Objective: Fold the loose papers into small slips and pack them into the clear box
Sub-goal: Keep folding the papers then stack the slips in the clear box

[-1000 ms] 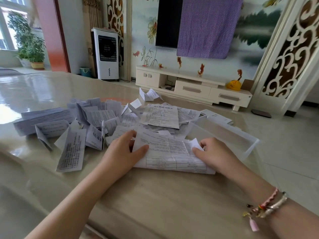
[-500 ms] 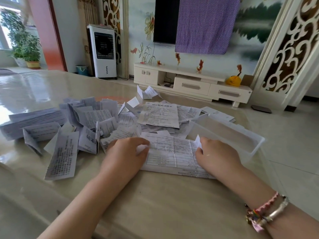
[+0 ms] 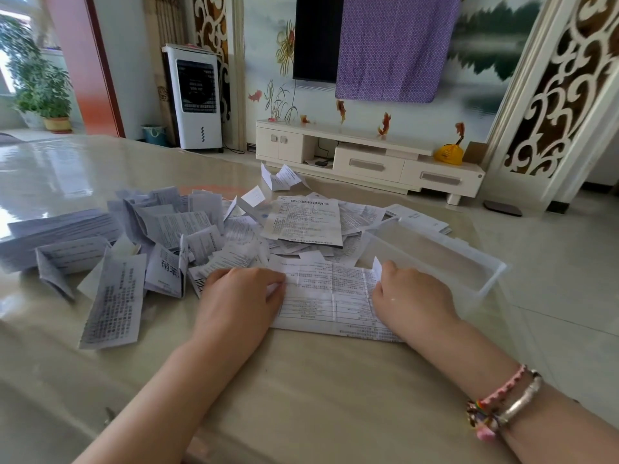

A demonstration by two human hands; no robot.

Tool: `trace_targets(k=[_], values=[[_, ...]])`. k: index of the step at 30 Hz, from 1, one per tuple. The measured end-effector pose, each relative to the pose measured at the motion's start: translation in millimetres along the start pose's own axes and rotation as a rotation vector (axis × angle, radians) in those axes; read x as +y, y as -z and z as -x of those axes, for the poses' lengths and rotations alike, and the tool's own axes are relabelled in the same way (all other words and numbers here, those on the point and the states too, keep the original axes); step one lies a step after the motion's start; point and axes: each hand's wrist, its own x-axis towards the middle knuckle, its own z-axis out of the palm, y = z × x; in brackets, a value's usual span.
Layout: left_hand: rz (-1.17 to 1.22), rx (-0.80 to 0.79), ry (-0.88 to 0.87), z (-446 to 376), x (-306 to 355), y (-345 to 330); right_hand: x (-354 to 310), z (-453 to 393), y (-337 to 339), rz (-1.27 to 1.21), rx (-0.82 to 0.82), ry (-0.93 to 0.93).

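A printed paper sheet (image 3: pixel 330 296) lies flat on the table in front of me. My left hand (image 3: pixel 239 301) presses on its left edge, fingers curled over the paper. My right hand (image 3: pixel 413 298) holds down its right edge, where a small corner of the sheet stands up by the fingers. Behind and to the left spreads a loose pile of printed papers (image 3: pixel 187 232), some folded, some flat. The clear box (image 3: pixel 469 262) stands just right of my right hand, and it looks empty.
A stack of long slips (image 3: pixel 57 231) lies at the far left of the glossy beige table (image 3: pixel 301 396). The table's right edge runs close past the box. Beyond are a white TV cabinet (image 3: pixel 368 159), a white air cooler (image 3: pixel 196 95) and tiled floor.
Both hands have slid a little along the sheet and now press it flatter; the raised corner by my right hand is smaller. The view has shifted slightly.
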Motion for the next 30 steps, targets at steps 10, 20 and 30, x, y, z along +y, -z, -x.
trace_targets(k=[10,20,30], values=[[-0.069,-0.068,-0.022,-1.0,0.1,1.0,-32.5,21.0,15.9,0.022,0.216,0.224],[-0.142,-0.186,-0.005,0.4,2.5,3.3,-27.7,27.8,13.3,-0.098,0.077,0.287],[-0.012,-0.182,0.036,7.1,-0.6,-0.2,5.6,41.3,15.6,-0.103,0.042,0.299]])
